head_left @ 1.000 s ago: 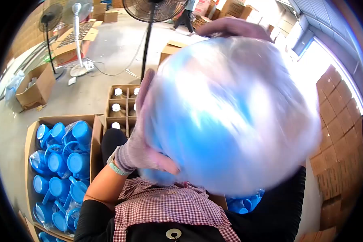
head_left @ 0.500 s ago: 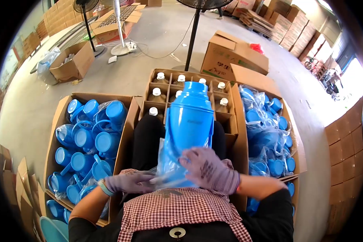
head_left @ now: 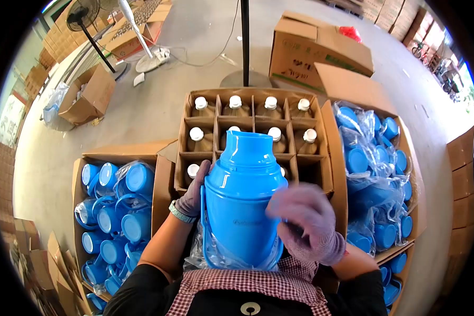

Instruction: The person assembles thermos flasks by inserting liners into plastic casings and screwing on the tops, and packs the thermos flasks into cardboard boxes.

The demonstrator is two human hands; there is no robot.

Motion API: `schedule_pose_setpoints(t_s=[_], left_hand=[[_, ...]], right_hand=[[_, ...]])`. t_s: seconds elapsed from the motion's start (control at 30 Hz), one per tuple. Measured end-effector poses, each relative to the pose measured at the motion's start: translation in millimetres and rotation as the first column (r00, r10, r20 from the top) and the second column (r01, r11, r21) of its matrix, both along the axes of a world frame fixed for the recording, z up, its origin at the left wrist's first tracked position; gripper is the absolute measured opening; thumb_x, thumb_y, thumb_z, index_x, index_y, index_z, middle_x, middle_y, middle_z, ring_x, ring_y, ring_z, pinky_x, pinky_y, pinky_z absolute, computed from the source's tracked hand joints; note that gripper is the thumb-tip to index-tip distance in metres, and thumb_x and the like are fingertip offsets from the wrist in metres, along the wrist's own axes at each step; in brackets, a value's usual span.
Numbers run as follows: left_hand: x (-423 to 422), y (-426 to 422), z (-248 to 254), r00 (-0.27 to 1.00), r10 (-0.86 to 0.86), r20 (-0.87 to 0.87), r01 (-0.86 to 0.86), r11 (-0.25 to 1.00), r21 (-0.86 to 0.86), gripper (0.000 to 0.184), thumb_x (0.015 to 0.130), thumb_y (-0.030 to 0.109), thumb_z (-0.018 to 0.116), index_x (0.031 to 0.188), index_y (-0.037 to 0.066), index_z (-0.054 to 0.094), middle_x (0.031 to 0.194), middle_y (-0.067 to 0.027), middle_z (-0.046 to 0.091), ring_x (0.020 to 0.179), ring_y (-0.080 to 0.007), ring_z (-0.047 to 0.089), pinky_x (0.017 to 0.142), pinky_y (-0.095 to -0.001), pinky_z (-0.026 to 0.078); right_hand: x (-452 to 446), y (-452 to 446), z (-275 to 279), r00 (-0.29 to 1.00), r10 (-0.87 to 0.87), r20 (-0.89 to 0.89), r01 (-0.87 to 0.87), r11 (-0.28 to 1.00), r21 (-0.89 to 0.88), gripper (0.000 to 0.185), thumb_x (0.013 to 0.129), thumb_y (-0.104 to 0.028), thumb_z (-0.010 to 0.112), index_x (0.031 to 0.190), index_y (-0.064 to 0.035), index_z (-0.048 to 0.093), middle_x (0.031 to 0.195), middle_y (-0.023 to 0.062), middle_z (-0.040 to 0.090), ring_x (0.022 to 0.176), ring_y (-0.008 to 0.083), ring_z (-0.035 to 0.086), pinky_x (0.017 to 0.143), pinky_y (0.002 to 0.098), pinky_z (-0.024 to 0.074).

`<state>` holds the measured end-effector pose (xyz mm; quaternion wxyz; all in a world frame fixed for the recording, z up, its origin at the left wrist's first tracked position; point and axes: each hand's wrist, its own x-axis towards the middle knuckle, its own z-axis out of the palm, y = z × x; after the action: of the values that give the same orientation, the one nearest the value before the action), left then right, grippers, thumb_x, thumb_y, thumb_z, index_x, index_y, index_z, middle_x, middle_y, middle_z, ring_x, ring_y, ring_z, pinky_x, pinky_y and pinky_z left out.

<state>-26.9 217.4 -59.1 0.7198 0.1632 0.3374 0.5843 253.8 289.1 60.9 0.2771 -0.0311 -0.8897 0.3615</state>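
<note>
While the left hand (head_left: 194, 196), in a grey-purple glove, grips the left side of the blue flask (head_left: 245, 201), the right hand (head_left: 306, 224) is blurred beside its right side, with bent fingers; whether that grip is closed on anything or touches the flask, I cannot tell. The flask is in front of the checkered apron (head_left: 224, 283), neck pointing away from the person, a handle along its left side and clear plastic (head_left: 195, 252) around its lower part. Just beyond is a divided carton (head_left: 254, 113) of white-capped bottles (head_left: 196, 139). To the left, an open carton (head_left: 164, 189) holds blue lidded vessels (head_left: 136, 226); to the right, another carton (head_left: 339, 176) holds blue pieces (head_left: 385, 236) among clear plastic bags (head_left: 371, 184).
</note>
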Motion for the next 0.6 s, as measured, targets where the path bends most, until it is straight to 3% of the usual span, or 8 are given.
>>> schedule_pose_setpoints(t_s=[0.1,0.17,0.3,0.37,0.43,0.5,0.53,0.6], left_hand=[[-8.7,-12.4,2.2,1.000,0.020,0.020,-0.022,0.989,0.145,0.076,0.106,0.061,0.035,0.156,0.004,0.035,0.149,-0.0155,0.053,0.135,-0.0260,0.054,0.113,-0.0419,0.045],[-5.3,-22.6,55.6,0.756,0.233,-0.612,-0.077,0.959,0.271,0.071,0.106,0.056,0.041,0.145,-0.003,0.050,0.146,-0.0152,0.055,0.136,-0.0308,0.053,0.117,-0.0421,0.039],[-6.3,-70.2,84.8,0.253,0.238,-0.938,0.121,0.954,0.275,0.045,0.106,0.028,0.048,0.137,-0.004,0.057,0.132,-0.0136,0.060,0.126,-0.0273,0.056,0.115,-0.0409,0.038],[-2.0,-45.8,58.4,0.492,0.403,-0.771,-0.114,0.909,0.402,0.046,0.108,0.026,0.043,0.141,-0.004,0.052,0.133,-0.0146,0.059,0.127,-0.0244,0.055,0.115,-0.0388,0.038],[-2.7,-29.0,39.9,0.648,0.494,-0.579,-0.250,0.857,0.451,0.050,0.110,0.029,0.040,0.145,-0.005,0.047,0.139,-0.0167,0.056,0.132,-0.0240,0.051,0.117,-0.0389,0.036],[1.5,-52.9,45.6,0.556,0.342,-0.757,-0.039,0.921,0.387,0.059,0.110,0.037,0.038,0.150,-0.006,0.042,0.148,-0.0198,0.051,0.142,-0.0261,0.043,0.120,-0.0410,0.032],[1.0,-69.6,51.7,0.437,0.317,-0.842,0.119,0.907,0.403,0.063,0.111,0.041,0.037,0.152,-0.007,0.039,0.153,-0.0213,0.048,0.148,-0.0272,0.039,0.122,-0.0421,0.030],[-2.3,-68.4,30.6,0.495,0.547,-0.675,0.208,0.680,0.703,0.066,0.108,0.044,0.042,0.149,-0.007,0.043,0.151,-0.0208,0.050,0.145,-0.0283,0.042,0.121,-0.0416,0.032]], right_hand=[[-34.9,-0.1,-17.2,0.954,-0.290,-0.077,0.300,0.937,0.179,0.063,0.091,-0.037,0.071,0.142,-0.0043,0.056,0.147,0.0194,0.055,0.135,0.0428,0.052,0.114,0.0534,0.0397],[-35.8,16.7,-50.1,0.938,-0.329,-0.113,0.336,0.941,0.051,0.061,0.099,-0.042,0.063,0.144,-0.0033,0.053,0.147,0.0194,0.055,0.135,0.0412,0.052,0.114,0.0501,0.0406],[-11.1,41.5,-149.7,0.877,-0.298,0.377,0.480,0.520,-0.707,0.071,0.108,-0.052,0.040,0.147,0.0061,0.047,0.150,0.0244,0.051,0.138,0.0324,0.051,0.117,0.0407,0.0371],[-36.8,21.4,-85.6,0.868,-0.471,-0.155,0.371,0.825,-0.426,0.069,0.108,-0.050,0.037,0.147,0.0050,0.048,0.154,0.0256,0.046,0.145,0.0387,0.042,0.120,0.0447,0.0316],[-37.9,4.2,-75.2,0.945,-0.252,-0.211,0.254,0.967,-0.017,0.083,0.102,-0.063,0.041,0.149,0.0054,0.047,0.157,0.0284,0.040,0.149,0.0417,0.036,0.123,0.0469,0.0244],[-35.6,-0.3,-86.2,0.911,-0.384,-0.152,0.313,0.882,-0.352,0.081,0.102,-0.058,0.047,0.154,0.0044,0.037,0.153,0.0295,0.045,0.147,0.0412,0.040,0.122,0.0489,0.0277],[-19.3,16.4,-105.3,0.904,-0.345,0.252,0.419,0.832,-0.364,0.074,0.105,-0.050,0.047,0.154,0.0049,0.036,0.150,0.0299,0.048,0.145,0.0402,0.042,0.121,0.0490,0.0287],[-20.8,26.2,-98.8,0.887,-0.411,0.209,0.459,0.830,-0.316,0.069,0.108,-0.047,0.041,0.151,0.0064,0.040,0.148,0.0299,0.050,0.144,0.0401,0.044,0.122,0.0490,0.0270]])
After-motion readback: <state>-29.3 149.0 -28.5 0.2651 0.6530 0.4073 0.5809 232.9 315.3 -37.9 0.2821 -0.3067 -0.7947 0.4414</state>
